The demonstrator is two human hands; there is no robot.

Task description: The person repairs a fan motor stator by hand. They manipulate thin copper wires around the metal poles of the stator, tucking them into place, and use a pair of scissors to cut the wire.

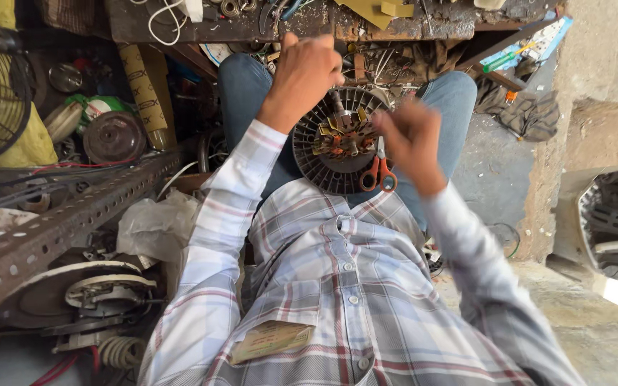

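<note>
On the person's lap, between the two jean-clad knees, a round ribbed motor stator [337, 143] is lying flat, its copper-wound core facing up. Left hand [307, 75] is gripping at the far rim, fingers curled tight around a dark shaft-like piece standing up from the core. Right hand [413, 139] is hovering just right of the core, blurred, so finger spread is not readable. Orange-handled scissors [378, 171] are resting on the near rim, nearest the right hand.

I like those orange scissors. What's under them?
The orange scissors lie on the round ribbed motor part resting on the person's lap. The blades' tips are hidden near the right hand.
</note>
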